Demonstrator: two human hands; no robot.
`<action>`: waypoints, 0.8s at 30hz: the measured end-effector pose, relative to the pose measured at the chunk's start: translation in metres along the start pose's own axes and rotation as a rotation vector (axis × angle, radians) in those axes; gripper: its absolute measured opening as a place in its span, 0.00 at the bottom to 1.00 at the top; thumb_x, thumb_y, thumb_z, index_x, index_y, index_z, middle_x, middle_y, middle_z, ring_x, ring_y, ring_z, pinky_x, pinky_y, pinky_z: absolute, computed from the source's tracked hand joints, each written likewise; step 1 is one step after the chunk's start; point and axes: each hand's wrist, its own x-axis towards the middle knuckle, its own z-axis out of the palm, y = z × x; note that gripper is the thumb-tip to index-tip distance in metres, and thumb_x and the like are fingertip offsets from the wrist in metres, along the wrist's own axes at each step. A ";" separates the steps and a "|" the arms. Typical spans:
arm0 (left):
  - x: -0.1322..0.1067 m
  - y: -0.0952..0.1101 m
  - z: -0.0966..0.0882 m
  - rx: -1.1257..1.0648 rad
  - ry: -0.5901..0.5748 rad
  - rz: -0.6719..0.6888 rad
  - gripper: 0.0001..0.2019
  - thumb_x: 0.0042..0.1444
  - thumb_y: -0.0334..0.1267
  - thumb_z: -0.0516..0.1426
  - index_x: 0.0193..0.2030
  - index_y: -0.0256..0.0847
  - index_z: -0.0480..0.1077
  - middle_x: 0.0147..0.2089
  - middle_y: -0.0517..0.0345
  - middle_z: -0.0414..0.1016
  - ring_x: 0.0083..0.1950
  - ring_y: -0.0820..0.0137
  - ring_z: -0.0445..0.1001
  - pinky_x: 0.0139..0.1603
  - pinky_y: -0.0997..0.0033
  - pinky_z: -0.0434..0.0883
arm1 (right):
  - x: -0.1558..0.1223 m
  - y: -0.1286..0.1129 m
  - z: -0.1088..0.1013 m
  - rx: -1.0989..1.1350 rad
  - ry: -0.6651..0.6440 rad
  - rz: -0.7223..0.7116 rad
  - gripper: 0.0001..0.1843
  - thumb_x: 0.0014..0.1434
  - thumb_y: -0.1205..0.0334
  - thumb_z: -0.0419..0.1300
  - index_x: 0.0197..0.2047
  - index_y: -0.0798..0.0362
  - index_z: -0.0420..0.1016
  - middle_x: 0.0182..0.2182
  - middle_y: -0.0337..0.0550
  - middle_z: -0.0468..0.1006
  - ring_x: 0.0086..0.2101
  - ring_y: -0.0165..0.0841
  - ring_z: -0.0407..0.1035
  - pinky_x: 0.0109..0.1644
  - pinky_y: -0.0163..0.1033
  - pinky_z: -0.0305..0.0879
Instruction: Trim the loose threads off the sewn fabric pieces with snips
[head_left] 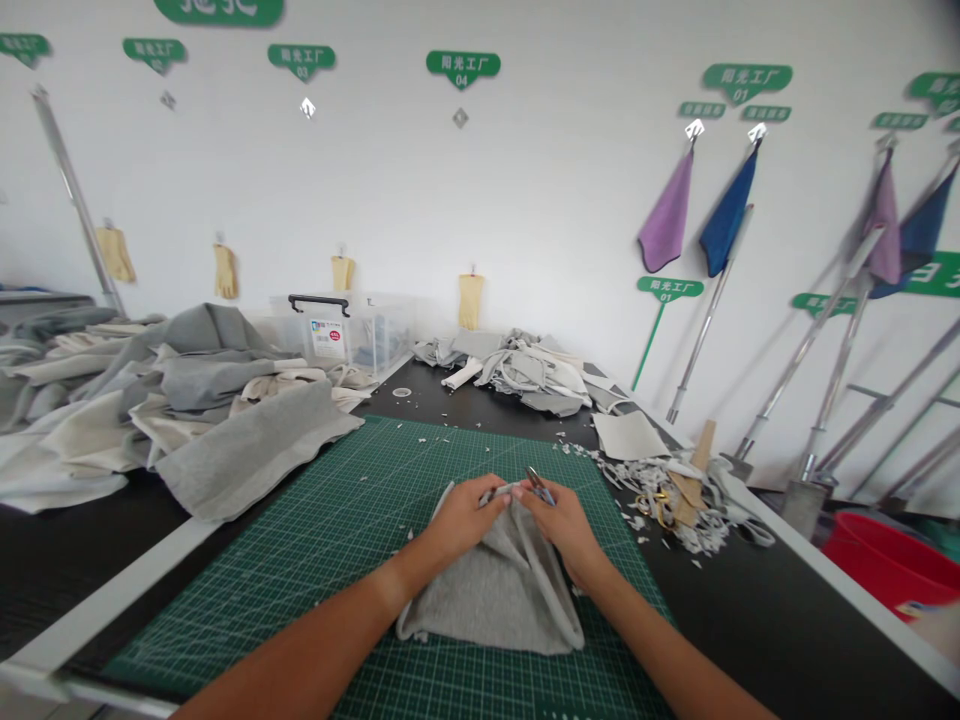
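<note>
A grey knit fabric piece [495,590] lies on the green cutting mat [300,560], its far edge lifted and bunched. My left hand [472,510] pinches that raised edge between thumb and fingers. Close beside it, my right hand [559,520] grips the same edge and also holds a small metal-tipped cutting tool [538,486] that looks like thread snips. Its tip points up and away from me, while its handle is mostly hidden in the fingers. Folds of the fabric hang below both hands.
Grey and cream fabrics [217,380] are heaped at left, near a clear plastic box [382,330]. Cut pieces [525,370] pile up behind the mat. Scraps [697,530] and gold-handled scissors [660,508] lie right. A red bucket [885,560] stands past the table edge.
</note>
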 end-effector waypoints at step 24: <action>-0.002 0.003 0.002 0.114 0.066 -0.026 0.14 0.65 0.49 0.54 0.37 0.42 0.73 0.33 0.63 0.74 0.35 0.70 0.71 0.36 0.73 0.61 | 0.001 0.005 0.000 -0.044 0.030 -0.057 0.19 0.57 0.46 0.66 0.37 0.56 0.80 0.26 0.38 0.73 0.25 0.28 0.58 0.28 0.33 0.53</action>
